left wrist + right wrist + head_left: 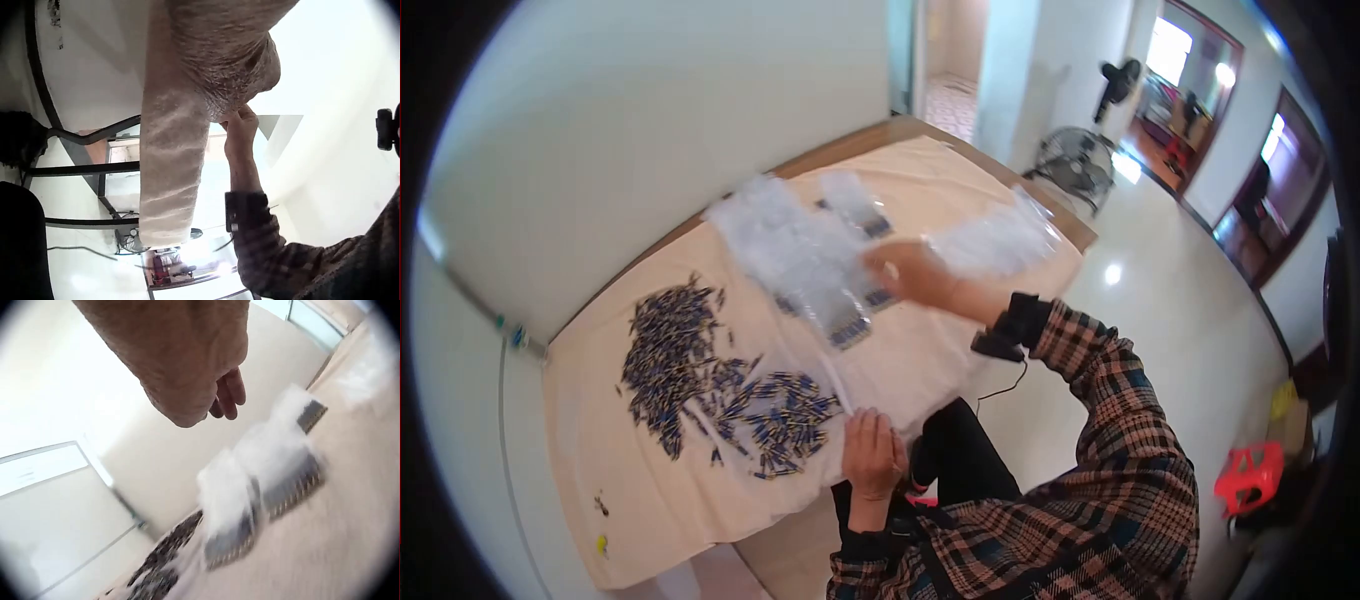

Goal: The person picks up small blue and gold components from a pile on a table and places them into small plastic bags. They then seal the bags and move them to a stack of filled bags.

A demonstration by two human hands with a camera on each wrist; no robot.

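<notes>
At the table's near edge, my left hand (872,460) rests on the cloth (940,370), beside a pile of small dark-blue pieces with gold-coloured ends (790,420). A pale strip (837,385) lies just beyond its fingers. My right hand (910,275), blurred, is above the cloth between the filled clear bags (840,315) and a stack of clear bags (1000,240). In the right wrist view the fingers of my right hand (187,369) hang loosely bent, with nothing visible in them. The left wrist view hides the fingertips of my left hand (231,62).
A larger pile of the same pieces (670,350) lies at the left of the table. A small yellow item (602,544) is near the left corner. The wall (680,120) borders the far side; a fan (1075,165) and red stool (1248,478) stand on the floor.
</notes>
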